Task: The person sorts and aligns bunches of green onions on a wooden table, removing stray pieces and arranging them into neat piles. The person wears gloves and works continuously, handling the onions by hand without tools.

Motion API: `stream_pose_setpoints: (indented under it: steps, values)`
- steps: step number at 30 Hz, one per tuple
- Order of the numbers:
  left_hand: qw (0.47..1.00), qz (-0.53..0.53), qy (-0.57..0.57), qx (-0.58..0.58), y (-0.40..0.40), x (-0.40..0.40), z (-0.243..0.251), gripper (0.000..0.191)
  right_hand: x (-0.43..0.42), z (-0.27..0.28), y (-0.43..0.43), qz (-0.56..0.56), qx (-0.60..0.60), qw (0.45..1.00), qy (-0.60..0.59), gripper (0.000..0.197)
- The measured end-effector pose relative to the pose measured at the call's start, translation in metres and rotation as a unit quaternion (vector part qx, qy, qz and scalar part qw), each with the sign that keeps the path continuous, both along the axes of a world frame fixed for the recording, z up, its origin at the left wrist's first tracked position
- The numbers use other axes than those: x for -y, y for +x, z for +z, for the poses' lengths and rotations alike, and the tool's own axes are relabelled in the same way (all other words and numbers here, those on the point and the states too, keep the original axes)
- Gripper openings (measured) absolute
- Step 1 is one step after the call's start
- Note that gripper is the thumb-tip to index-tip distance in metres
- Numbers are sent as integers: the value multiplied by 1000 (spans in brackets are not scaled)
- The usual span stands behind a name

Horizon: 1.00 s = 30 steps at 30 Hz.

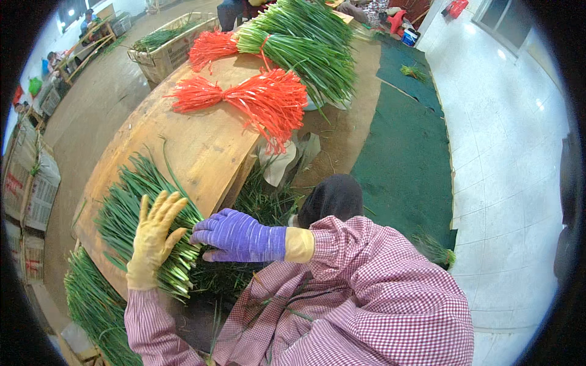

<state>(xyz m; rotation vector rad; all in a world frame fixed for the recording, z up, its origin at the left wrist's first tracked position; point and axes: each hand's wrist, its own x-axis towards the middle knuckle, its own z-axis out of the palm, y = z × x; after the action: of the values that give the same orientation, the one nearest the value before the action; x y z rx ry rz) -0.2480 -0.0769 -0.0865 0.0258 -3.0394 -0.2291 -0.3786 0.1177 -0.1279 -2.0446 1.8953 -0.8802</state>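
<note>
A loose pile of garlic chives lies across the near end of the wooden table, its pale stem ends toward me. My left hand, in a yellow rubber glove, rests over the pile with its fingers straight and slightly apart. At the stem side is my right hand, wearing a purple knit glove over a yellow one. Its fingertips touch the edge of the pile; whether they pinch any stems is hidden. Loose dark green leaves hang or lie below the table edge, near my lap.
Red plastic ties lie gathered on the table, with more ties behind. Tied chive bundles are stacked at the far end. More chives stand at lower left. A plastic crate and green floor matting flank the table.
</note>
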Motion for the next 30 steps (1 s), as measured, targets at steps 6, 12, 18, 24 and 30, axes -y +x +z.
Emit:
stream_pose_setpoints:
  steps: [6,12,18,24,30]
  values:
    - [955,250,68,-147,97,7,-16,62,17,0,15,-18,12,992,-124,43]
    - [958,247,128,-74,117,-15,-34,64,58,4,31,82,-76,978,-176,44]
    - [963,182,192,-55,95,4,-42,63,56,-10,-9,75,-121,985,-95,42]
    - [971,186,132,-73,72,16,-51,62,50,11,-17,8,-118,991,-63,47]
    - [979,182,34,-82,81,5,-58,64,52,3,17,48,-150,986,-50,51]
